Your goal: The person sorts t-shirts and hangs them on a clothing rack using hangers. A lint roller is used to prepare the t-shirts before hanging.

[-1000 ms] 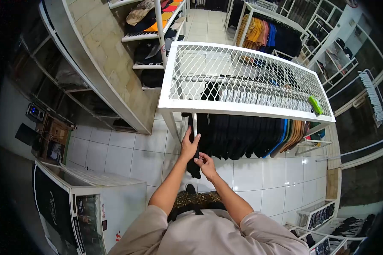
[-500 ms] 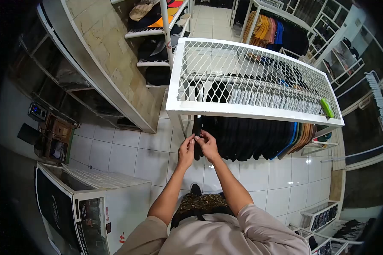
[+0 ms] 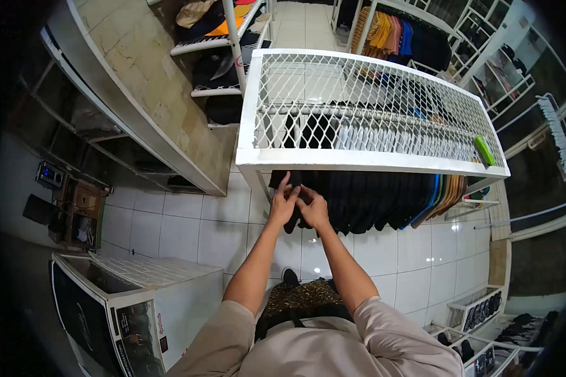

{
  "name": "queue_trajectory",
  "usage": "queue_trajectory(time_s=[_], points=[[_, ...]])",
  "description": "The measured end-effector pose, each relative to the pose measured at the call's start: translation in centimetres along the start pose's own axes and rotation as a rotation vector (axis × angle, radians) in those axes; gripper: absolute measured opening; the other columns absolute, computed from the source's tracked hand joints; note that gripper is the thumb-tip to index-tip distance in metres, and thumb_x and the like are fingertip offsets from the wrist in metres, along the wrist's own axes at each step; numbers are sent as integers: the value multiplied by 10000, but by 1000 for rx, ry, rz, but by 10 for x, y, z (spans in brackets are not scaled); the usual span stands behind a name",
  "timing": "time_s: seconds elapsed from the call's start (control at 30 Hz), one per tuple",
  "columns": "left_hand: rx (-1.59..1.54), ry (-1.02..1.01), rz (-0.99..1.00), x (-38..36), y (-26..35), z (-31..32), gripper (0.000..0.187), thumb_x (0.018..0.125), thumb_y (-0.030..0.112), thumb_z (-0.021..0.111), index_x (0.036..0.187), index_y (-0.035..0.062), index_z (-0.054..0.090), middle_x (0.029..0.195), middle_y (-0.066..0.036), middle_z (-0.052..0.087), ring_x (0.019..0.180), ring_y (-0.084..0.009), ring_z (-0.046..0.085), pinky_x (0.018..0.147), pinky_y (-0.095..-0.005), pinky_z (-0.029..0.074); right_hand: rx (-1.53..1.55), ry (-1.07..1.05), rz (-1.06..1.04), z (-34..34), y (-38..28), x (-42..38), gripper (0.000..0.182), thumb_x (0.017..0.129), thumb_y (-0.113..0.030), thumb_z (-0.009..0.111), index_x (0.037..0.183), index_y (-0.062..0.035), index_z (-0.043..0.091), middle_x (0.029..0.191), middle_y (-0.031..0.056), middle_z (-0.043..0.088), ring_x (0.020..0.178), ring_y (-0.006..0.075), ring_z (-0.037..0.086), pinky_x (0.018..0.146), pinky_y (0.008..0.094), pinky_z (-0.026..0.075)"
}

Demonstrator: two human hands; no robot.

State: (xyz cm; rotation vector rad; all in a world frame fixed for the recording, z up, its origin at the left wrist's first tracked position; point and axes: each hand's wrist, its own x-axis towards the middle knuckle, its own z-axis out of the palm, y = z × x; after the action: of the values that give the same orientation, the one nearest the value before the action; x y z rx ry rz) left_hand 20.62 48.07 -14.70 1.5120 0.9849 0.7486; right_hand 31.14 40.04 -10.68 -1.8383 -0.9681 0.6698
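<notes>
Dark garments [image 3: 371, 201] hang in a tight row under a white rack with a mesh top [image 3: 371, 161]. At the row's left end, my left hand [image 3: 284, 200] is on the black cloth, its index finger pointing up and its other fingers partly hidden. Close beside it on the right, my right hand [image 3: 312, 206] has its fingers bent against the same black garment, thumb and fingertips together near the cloth. Blue, green and brown garments [image 3: 453, 195] hang at the right end. On the mesh lies a bright green object [image 3: 483, 151].
Shelves with caps [image 3: 223, 63] stand beyond the rack's left end, next to a stone-tiled partition [image 3: 144, 81]. A white display cabinet [image 3: 188, 314] is at the lower left. Another clothes rack [image 3: 390, 34] stands farther back. Low shelves [image 3: 478, 308] are at the lower right.
My left hand has moved up slightly and its index finger now extends upward. The black garment at the row's left end has shifted and spread between my hands. The view has moved slightly.
</notes>
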Motion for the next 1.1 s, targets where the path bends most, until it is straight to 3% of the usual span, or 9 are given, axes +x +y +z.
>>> queue_trajectory(time_s=[0.13, 0.27, 0.47, 0.57, 0.8, 0.87, 0.9, 1.0, 1.1], points=[[8, 32, 59, 19, -18, 21, 777, 891, 26, 774, 1571, 83, 402, 1223, -175, 672, 1086, -216, 662, 965, -344, 532, -225, 150, -194, -19, 23, -16, 356, 895, -158, 739, 1234, -50, 719, 1062, 170, 727, 790, 320, 719, 759, 394, 580], [15, 8, -34, 29, -24, 42, 805, 868, 23, 781, 1576, 86, 402, 1252, -187, 644, 1068, -222, 655, 945, -327, 536, -478, 440, -143, -42, 23, -23, 492, 889, -161, 730, 1370, -123, 635, 1180, 173, 587, 998, 366, 662, 825, 441, 563], [162, -52, 76, 13, -8, 71, 830, 850, -8, 755, 1591, 155, 420, 1209, -165, 641, 970, -198, 644, 880, -290, 552, -375, 313, -138, -59, 43, -19, 581, 889, -156, 729, 1450, -138, 579, 1210, 194, 548, 1068, 386, 631, 883, 448, 554], [149, -126, 201, 17, -7, 89, 838, 826, 76, 785, 1580, 211, 442, 1032, -113, 620, 876, -239, 631, 765, -361, 558, -330, 285, -166, -65, 50, -19, 587, 889, -117, 714, 1460, -132, 578, 1196, 196, 551, 1056, 381, 639, 888, 435, 556], [160, -161, 211, 15, 1, 88, 793, 857, 91, 768, 1574, 168, 441, 1080, -146, 638, 901, -256, 675, 821, -384, 564, -223, 227, -178, -78, 52, -21, 551, 886, -56, 662, 1432, -98, 602, 1198, 189, 560, 1018, 348, 659, 880, 413, 561], [173, -244, 63, 29, -7, 84, 781, 871, 108, 771, 1576, 157, 436, 1102, -156, 645, 900, -272, 683, 846, -381, 563, -239, 226, -181, -77, 46, -25, 532, 889, -56, 655, 1418, -89, 611, 1208, 186, 562, 994, 343, 666, 874, 407, 565], [199, -248, 81, 28, -5, 85, 823, 891, 101, 771, 1613, 201, 388, 1081, -98, 634, 898, -182, 618, 844, -312, 538, -253, 253, -185, -75, 48, -26, 523, 890, -54, 652, 1411, -88, 617, 1206, 185, 563, 985, 343, 666, 867, 404, 567], [194, -207, 136, 10, -6, 91, 856, 893, 98, 770, 1628, 251, 358, 1071, -90, 642, 874, -174, 615, 830, -322, 538, -233, 301, -163, -74, 55, -25, 497, 894, -48, 644, 1390, -83, 635, 1189, 189, 564, 964, 351, 663, 857, 406, 570], [331, -161, 152, 5, 0, 94, 764, 961, 167, 699, 1629, 275, 345, 1101, -163, 676, 900, -270, 672, 846, -372, 545, -195, 240, -161, -80, 54, -30, 479, 893, -45, 641, 1370, -74, 647, 1169, 186, 571, 935, 334, 665, 854, 405, 568]])
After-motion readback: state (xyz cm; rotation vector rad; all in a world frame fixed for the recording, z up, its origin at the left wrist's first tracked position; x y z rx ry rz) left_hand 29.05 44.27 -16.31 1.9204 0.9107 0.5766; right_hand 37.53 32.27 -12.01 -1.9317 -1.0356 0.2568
